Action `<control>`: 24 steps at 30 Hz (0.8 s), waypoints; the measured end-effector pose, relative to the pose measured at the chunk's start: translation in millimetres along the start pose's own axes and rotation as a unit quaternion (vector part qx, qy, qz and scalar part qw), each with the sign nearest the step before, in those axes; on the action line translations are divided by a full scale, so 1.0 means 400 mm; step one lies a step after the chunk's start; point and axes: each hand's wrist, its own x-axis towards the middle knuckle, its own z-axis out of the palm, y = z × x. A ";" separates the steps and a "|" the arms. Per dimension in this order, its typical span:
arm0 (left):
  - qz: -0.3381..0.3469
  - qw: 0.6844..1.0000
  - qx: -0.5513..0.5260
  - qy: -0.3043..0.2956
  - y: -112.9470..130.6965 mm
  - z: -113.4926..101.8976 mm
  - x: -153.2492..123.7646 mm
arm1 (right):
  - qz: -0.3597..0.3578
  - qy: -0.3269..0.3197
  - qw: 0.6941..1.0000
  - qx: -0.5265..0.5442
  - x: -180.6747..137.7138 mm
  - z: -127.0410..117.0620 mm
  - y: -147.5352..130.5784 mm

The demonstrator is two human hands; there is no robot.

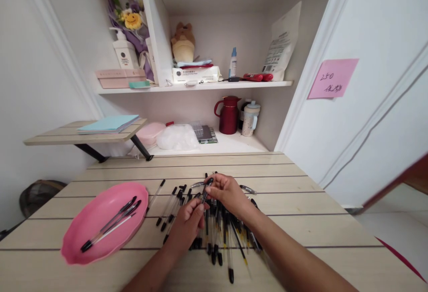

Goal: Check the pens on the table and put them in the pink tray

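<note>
Both hands meet over a scattered heap of black-capped pens (217, 232) on the wooden table (301, 229). My left hand (187, 223) is closed on the lower end of one pen (204, 192). My right hand (227, 191) pinches the upper end of that same pen, near its black cap. Left of the hands lies a pink oval tray (83, 234) holding a few capped pens (112, 223). More loose pens (167, 209) lie between the tray and my left hand.
Behind the table stand shelves with a red jug (229, 114), a speckled cup (250, 119), a white plastic bag (177, 137) and boxes. A small raised desk (67, 133) with a blue book sits at the left. A pink note (332, 78) sticks to the right wall.
</note>
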 end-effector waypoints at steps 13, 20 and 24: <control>0.040 0.998 0.046 0.019 0.011 0.007 -0.006 | 0.004 -0.016 1.000 0.007 -0.008 0.012 -0.008; 0.144 0.937 0.280 0.152 0.130 -0.121 -0.021 | 0.010 0.003 1.000 -0.026 -0.010 -0.042 -0.056; 0.102 0.812 0.516 0.253 0.174 -0.309 -0.058 | 0.008 0.041 0.996 -0.075 -0.009 -0.089 -0.087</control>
